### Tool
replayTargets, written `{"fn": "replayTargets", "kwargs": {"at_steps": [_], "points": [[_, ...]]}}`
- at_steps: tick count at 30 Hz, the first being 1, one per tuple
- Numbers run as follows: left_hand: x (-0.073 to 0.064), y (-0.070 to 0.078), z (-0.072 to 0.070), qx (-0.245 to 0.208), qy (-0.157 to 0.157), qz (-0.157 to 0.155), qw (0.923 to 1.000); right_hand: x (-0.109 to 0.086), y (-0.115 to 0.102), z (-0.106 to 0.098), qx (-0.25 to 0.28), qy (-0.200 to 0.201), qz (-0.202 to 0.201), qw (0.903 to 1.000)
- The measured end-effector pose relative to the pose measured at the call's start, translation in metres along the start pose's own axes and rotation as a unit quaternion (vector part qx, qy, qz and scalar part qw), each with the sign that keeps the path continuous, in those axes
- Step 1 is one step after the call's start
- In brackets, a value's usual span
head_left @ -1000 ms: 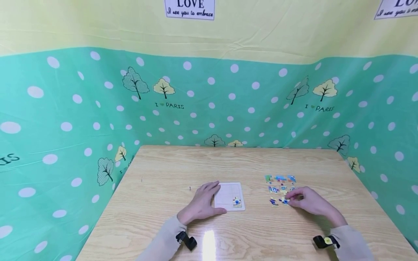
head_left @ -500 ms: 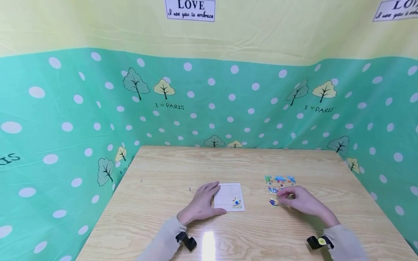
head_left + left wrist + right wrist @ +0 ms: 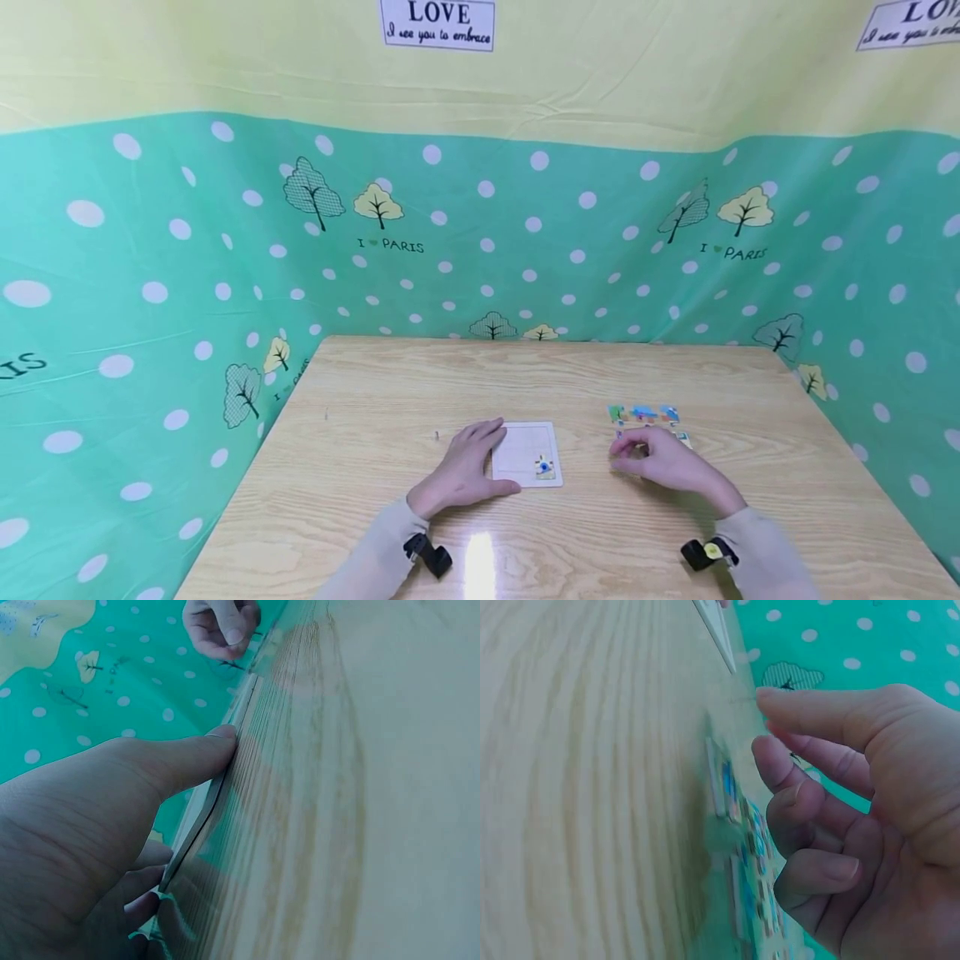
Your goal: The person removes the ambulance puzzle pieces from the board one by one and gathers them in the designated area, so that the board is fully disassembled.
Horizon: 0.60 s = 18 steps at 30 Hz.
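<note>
A flat white puzzle tray [image 3: 521,446] lies mid-table with one patterned puzzle piece [image 3: 544,467] in its lower right corner. My left hand [image 3: 465,467] holds the tray at its left side, thumb on the near edge and fingers at the far edge. In the left wrist view, the thumb [image 3: 199,757] presses along the rim. My right hand [image 3: 660,460] hovers over the left part of a group of colourful puzzle pieces [image 3: 643,412]. Its fingers are loosely bent and I see nothing between thumb and index finger in the right wrist view. It hides several pieces.
Wood-grain table [image 3: 390,383] carries everything, with a green dotted cloth [image 3: 525,250] hanging behind and at both sides. A tiny object [image 3: 437,435] lies left of the tray. Both wrists wear black cameras.
My right hand has moved left across the lower rows of puzzle pieces, covering different ones. The left hand and the tray stay in place.
</note>
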<state>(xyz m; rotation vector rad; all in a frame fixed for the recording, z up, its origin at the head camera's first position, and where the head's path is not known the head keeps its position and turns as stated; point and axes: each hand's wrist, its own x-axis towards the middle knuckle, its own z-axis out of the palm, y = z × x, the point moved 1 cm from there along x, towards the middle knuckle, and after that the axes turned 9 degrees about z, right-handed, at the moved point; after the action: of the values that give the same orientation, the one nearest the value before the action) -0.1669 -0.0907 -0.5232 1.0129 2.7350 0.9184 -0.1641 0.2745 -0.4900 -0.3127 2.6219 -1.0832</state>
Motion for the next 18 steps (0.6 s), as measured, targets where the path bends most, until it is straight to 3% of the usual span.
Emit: {"fn": "replayTargets", "kwargs": {"at_steps": [18], "points": [[0.0,0.001,-0.001,-0.005,-0.002,0.001,1.0,0.019,-0.028,0.031,0.018,-0.027,-0.03,0.999]]}}
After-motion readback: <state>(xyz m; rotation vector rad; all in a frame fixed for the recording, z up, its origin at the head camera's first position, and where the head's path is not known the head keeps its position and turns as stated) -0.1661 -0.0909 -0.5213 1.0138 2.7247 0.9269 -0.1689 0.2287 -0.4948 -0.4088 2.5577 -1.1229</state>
